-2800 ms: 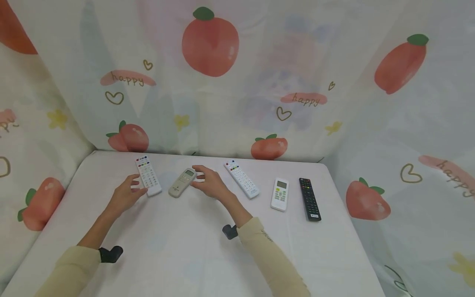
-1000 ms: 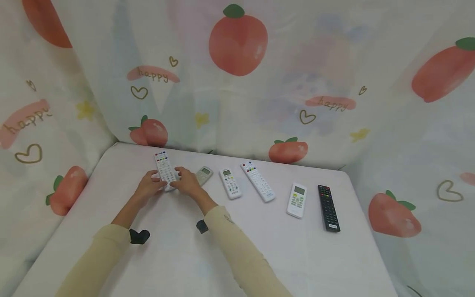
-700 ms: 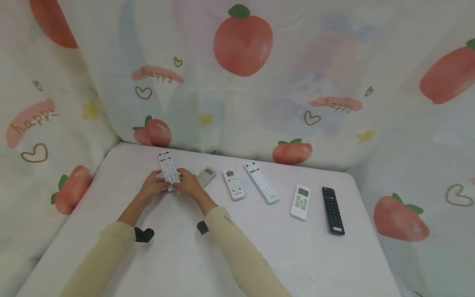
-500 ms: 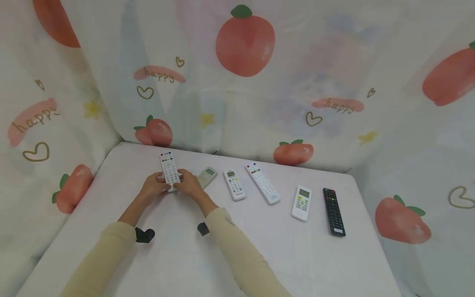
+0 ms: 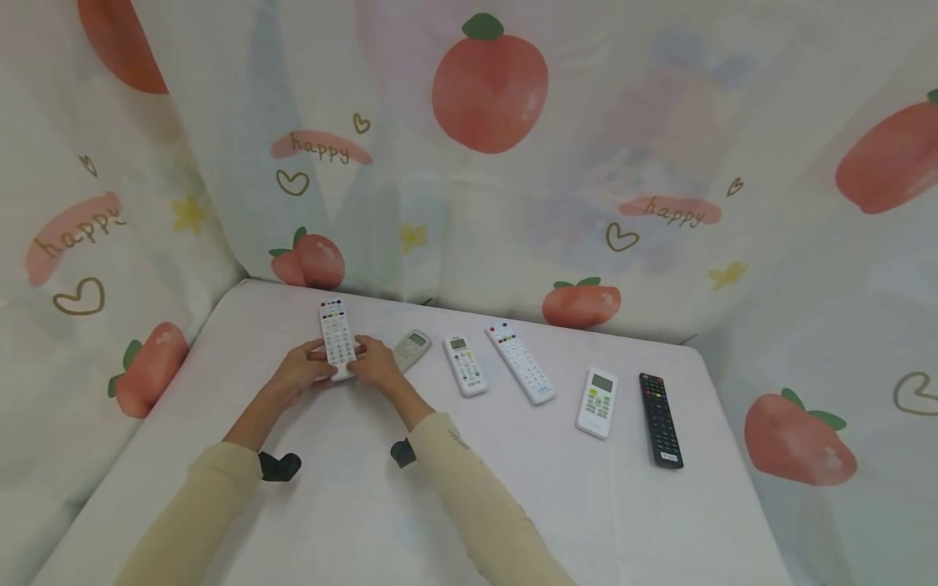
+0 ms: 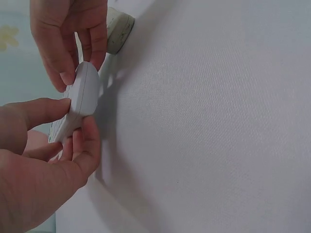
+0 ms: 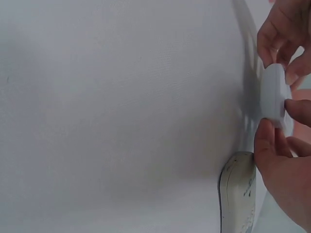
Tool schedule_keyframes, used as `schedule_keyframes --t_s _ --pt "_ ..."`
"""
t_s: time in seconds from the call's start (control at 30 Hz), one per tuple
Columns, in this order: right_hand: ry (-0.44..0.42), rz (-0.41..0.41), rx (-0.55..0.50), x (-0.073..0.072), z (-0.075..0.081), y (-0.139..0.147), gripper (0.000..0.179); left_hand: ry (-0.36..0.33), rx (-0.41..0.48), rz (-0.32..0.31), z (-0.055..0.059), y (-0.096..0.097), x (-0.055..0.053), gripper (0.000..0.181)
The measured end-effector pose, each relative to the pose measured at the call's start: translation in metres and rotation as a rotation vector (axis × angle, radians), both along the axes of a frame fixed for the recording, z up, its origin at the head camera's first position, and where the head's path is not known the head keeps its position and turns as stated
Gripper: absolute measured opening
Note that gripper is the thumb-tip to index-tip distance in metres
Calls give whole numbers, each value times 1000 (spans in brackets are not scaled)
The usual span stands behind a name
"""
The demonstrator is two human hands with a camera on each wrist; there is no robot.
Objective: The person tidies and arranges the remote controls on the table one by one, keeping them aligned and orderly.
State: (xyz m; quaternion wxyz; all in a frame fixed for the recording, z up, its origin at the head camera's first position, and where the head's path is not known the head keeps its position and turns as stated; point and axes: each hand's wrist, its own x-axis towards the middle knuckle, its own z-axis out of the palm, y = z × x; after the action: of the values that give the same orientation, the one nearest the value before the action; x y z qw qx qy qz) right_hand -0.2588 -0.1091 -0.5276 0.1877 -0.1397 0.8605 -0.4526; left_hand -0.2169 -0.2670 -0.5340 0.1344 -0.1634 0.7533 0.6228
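Observation:
At the left of the table, a white remote control (image 5: 337, 330) with small coloured buttons near its far end is held in both hands. The left hand (image 5: 297, 371) grips its left side near the bottom, thumb on the button face and fingers underneath. From the other side, the right hand (image 5: 377, 364) pinches the lower right edge. In the left wrist view, the rounded end of the white remote control (image 6: 86, 90) stands off the cloth and casts a shadow. A beige remote control (image 5: 412, 348) with a small screen lies just right of the right hand, partly hidden by it.
Further right lie a slim white remote control with a screen (image 5: 465, 366), a long white remote control (image 5: 520, 364), a wider white one with a screen (image 5: 597, 403) and a black one (image 5: 661, 421). Fruit-printed cloth walls (image 5: 410, 179) surround the white table (image 5: 513, 505).
The right hand has moved left from the beige remote control to the white one. Both hands have taken hold of that white remote control and raised it slightly. The head view has shifted.

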Motion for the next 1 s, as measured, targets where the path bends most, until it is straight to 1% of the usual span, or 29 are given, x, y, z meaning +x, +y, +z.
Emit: schedule_keyframes --t_s 0.13,0.23,0.37,0.57,0.73,0.83,1.0 --pt "-31 -15 -21 2 2 3 59 8 -8 -8 4 2 3 76" --pt "-53 -16 -28 4 4 6 59 6 -16 -29 6 2 5 77" --pt "-65 -7 -39 7 8 9 58 8 2 -56 8 1 8 79" --pt "-66 -12 -88 12 10 11 61 31 38 -89 13 -2 14 83" --pt "-57 -17 -102 18 14 13 66 46 19 -113 20 -2 20 85" --pt "-58 -25 -128 21 14 14 67 52 15 -126 22 -2 22 85" --pt "-79 -47 -174 30 12 15 69 48 -16 -157 24 -3 27 85"
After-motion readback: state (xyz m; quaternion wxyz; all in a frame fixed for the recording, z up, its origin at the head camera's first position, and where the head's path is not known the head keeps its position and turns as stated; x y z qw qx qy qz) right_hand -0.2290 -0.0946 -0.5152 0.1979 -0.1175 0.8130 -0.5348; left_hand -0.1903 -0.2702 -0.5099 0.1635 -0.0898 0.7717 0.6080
